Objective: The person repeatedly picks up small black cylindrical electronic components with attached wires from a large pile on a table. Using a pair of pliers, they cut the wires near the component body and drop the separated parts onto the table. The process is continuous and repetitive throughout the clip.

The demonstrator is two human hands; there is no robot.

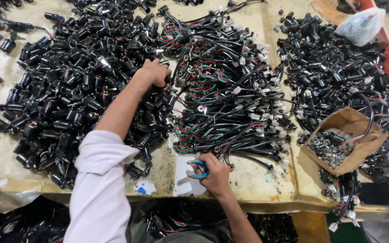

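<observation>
Where black parts (64, 90) heap, worn yellowed tabletop (257, 182) shows; floor dark.

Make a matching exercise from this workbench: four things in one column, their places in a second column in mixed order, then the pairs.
Things
1. left hand
2. right hand
3. cardboard box
4. plastic bag

Places
A. far right corner of the bench
B. near edge, gripping blue-handled pliers
C. right side, holding small metal parts
D. reaching into the pile of black parts

Pairs: 1-D, 2-B, 3-C, 4-A
</observation>
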